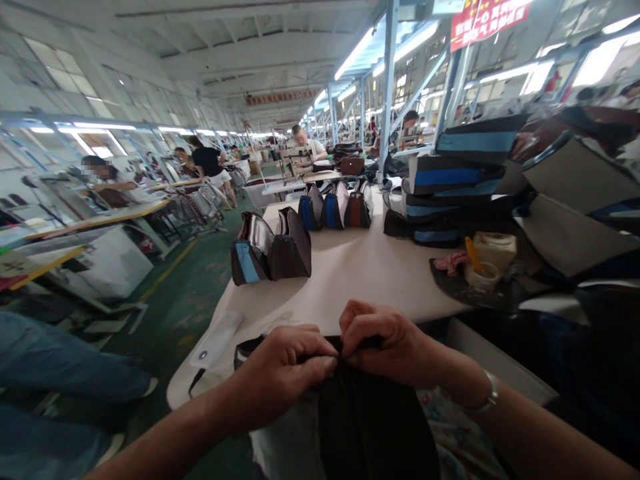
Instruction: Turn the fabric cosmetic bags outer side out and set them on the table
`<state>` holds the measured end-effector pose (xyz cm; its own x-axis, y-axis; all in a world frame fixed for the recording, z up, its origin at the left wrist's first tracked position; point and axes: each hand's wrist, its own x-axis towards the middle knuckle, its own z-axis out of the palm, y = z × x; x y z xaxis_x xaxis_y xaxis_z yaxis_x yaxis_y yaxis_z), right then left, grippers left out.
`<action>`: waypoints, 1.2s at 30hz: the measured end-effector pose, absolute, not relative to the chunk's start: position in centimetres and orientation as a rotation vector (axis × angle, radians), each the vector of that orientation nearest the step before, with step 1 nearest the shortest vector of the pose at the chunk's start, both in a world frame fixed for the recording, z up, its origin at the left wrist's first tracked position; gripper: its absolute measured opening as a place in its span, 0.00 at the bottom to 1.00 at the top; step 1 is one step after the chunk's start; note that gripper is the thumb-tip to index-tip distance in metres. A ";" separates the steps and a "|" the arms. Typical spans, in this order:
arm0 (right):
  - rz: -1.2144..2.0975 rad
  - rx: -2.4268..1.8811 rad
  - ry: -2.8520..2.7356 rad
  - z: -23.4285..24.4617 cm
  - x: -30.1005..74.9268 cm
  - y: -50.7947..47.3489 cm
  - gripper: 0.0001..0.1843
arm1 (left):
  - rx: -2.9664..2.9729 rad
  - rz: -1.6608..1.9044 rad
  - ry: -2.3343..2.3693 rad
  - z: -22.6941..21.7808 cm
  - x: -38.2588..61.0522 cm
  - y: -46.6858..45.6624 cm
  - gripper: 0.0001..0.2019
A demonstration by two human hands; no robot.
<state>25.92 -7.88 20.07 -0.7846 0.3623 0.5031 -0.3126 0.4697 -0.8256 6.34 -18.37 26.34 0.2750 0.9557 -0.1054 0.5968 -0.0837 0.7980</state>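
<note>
Dark fabric piece [373,427] pinched two-handed

Left hand [295,360] and right hand [377,337] grasp its top edge, fingertips close together, probably to steady the fabric between them. Piece is by the near side of the desk [350,273]. Striped bags [247,260] stand upright farther back, likely to keep their shape

Tube lights [355,53] glare overhead; the foreground is dim.
</note>
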 end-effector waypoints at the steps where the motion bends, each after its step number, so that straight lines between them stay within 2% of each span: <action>1: 1.311 0.002 -2.079 20.1 26.1 -8.0 0.07 | 1.699 0.586 1.393 26.4 6.1 -18.3 0.17; 4: 1.183 0.094 -2.088 20.3 26.4 -8.5 0.08 | 1.488 0.527 1.340 26.1 5.7 -17.9 0.26; 9: 0.956 0.140 -2.098 20.2 26.9 -9.9 0.17 | 1.336 0.419 1.209 25.4 6.1 -17.7 0.25; 11: 0.927 0.109 -2.059 20.0 27.3 -10.5 0.17 | 1.374 0.396 1.187 25.7 6.6 -18.1 0.23; 15: 1.192 -0.005 -2.007 21.0 28.0 -10.1 0.15 | 1.664 0.427 1.310 28.1 8.2 -19.3 0.13; 20: 1.399 0.116 -2.210 24.2 28.5 -7.6 0.25 | 1.920 0.642 1.320 31.2 9.0 -20.0 0.09; 24: 1.446 0.174 -2.115 24.3 28.2 -7.2 0.23 | 1.983 0.669 1.315 30.6 6.7 -18.8 0.07; 29: 1.752 0.005 -2.043 21.3 27.1 -9.0 0.16 | 1.902 0.571 1.266 28.9 4.8 -19.0 0.05; 33: 1.939 0.014 -1.979 20.5 26.5 -10.4 0.16 | 1.682 0.424 1.360 29.5 5.6 -20.4 0.19; 36: 2.021 0.055 -1.961 20.5 26.4 -10.7 0.15 | 1.539 0.340 1.355 29.9 6.3 -21.2 0.18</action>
